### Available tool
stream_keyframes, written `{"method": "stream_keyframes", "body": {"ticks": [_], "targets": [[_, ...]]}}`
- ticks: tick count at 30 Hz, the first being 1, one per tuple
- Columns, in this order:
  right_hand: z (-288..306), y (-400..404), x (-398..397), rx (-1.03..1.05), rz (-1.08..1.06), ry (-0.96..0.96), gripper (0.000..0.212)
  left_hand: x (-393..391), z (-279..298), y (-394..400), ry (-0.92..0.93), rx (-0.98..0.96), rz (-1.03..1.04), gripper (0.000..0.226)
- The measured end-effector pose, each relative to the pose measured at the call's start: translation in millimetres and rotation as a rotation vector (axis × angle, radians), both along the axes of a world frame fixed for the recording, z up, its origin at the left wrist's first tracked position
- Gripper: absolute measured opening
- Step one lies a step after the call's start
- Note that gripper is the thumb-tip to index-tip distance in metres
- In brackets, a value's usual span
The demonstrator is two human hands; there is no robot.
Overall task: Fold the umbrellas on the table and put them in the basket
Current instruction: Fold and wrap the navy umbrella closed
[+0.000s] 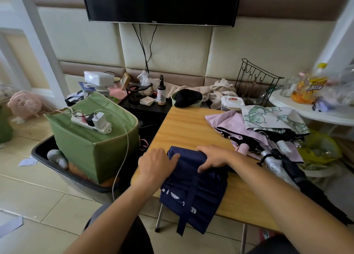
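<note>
A navy blue umbrella lies collapsed on the wooden table, its canopy hanging over the near edge with its strap dangling. My left hand rests on the umbrella's left side, fingers laid on the fabric. My right hand grips its far end, fingers curled over the bundle. Three more umbrellas lie at the table's right: a pink one, a floral white one and a black one. A black basket stands on the floor to the left, with a green fabric box inside it.
A white power strip with a charger and cable sits on the green box. Behind the table are a bottle, a wipes box, cloths and a wire rack. A round white side table with snacks stands at the right.
</note>
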State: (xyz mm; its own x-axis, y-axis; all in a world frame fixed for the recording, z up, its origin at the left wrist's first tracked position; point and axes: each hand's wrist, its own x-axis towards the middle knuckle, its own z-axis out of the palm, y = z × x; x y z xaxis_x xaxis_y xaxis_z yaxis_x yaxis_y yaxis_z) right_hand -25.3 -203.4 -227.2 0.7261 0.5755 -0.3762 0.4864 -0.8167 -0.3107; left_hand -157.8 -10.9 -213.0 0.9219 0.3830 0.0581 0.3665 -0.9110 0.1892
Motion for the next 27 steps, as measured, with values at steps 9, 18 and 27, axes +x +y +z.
{"method": "stream_keyframes", "body": {"ticks": [9,18,27], "targets": [[-0.4,1.5,-3.9,0.028,0.032,-0.071,0.071,94.1,1.9,-19.3,0.400,0.068,-0.729,0.079],[10.7,-0.2,-5.4,0.074,0.045,-0.126,0.056,93.0,-3.5,-30.2,0.442,0.052,-0.689,0.064],[41.6,6.7,-14.1,0.046,0.107,-0.112,0.046,83.1,20.7,-9.9,0.427,-0.061,-0.699,0.067]]}}
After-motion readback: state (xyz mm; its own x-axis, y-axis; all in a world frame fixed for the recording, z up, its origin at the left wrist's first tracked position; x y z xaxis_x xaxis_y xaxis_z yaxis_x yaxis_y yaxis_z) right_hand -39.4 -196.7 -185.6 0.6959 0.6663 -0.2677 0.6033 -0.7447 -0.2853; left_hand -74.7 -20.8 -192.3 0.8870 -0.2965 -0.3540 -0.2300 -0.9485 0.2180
